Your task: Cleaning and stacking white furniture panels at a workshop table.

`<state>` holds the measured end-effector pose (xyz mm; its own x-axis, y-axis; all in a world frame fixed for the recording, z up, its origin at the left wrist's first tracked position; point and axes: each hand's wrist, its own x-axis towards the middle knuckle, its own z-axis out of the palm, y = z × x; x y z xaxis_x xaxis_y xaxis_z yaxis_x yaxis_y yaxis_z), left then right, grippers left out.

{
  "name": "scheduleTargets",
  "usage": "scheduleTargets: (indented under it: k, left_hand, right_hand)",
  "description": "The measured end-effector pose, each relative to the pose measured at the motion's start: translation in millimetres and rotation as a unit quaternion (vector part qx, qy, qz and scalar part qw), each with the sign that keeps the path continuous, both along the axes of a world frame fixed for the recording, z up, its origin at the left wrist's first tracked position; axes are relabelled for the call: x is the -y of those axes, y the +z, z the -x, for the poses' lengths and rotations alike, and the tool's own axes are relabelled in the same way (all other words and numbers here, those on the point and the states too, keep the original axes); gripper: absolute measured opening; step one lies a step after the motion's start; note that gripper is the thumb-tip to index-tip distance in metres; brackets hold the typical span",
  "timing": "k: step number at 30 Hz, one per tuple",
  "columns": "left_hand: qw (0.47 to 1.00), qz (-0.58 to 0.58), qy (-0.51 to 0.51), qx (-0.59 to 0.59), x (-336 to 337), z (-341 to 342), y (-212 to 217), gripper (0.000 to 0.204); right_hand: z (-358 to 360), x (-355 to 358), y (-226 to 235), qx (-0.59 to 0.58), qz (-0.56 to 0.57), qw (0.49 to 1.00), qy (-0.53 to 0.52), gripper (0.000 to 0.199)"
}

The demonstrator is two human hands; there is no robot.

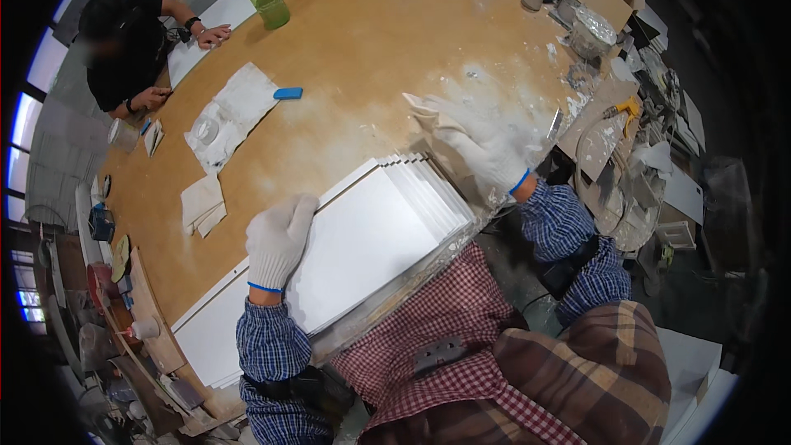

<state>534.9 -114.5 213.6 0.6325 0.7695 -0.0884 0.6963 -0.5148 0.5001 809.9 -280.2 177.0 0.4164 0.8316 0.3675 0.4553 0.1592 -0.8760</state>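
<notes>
A stack of long white panels (362,243) lies in front of me along the table's near edge, its right ends stepped like stairs. My left hand (282,243), in a white knit glove with a blue cuff, is closed over the far edge of the top panel. Off the stack's right end, my right hand (488,147), gloved the same way, holds a folded off-white sheet (422,105) that looks like sandpaper. Its tip juts out past the fingers, and the rest of the sheet is hidden by the glove.
White dust marks the brown table (346,58). Beyond my left hand are folded sheets (203,204), a white cloth (239,107), a blue block (287,94) and a green bottle (269,2). Another person (124,49) sits far left. Scraps and a yellow-handled tool (624,109) crowd the right.
</notes>
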Motion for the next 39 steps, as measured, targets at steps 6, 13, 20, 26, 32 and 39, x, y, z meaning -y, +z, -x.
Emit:
scheduleTargets:
  k: [6, 13, 20, 26, 32, 39]
  left_hand:
    - [0.999, 0.006, 0.003, 0.035, 2, 1, 0, 0.038]
    - [0.999, 0.012, 0.006, 0.03, 4, -1, -1, 0.042]
    - [0.999, 0.014, 0.009, 0.043, 3, 1, -1, 0.044]
    - [0.999, 0.005, 0.013, 0.041, 3, 4, -6, 0.043]
    - [0.998, 0.011, 0.018, 0.059, 2, 0, -4, 0.042]
    - [0.999, 0.014, 0.024, 0.024, 6, 1, 1, 0.042]
  right_hand:
    - [12, 2, -42, 0.028, 0.103, 0.992, 0.073, 0.032]
    - [26, 42, -10, -0.03, 0.001, 0.996, 0.078, 0.034]
    - [35, 111, -36, -0.024, 0.112, 0.986, 0.124, 0.035]
    - [37, 92, 20, -0.102, 0.066, 0.993, 0.014, 0.046]
    - [59, 89, -27, -0.215, 0.158, 0.959, 0.1, 0.033]
    - [-4, 109, 22, -0.15, 0.13, 0.977, -0.077, 0.019]
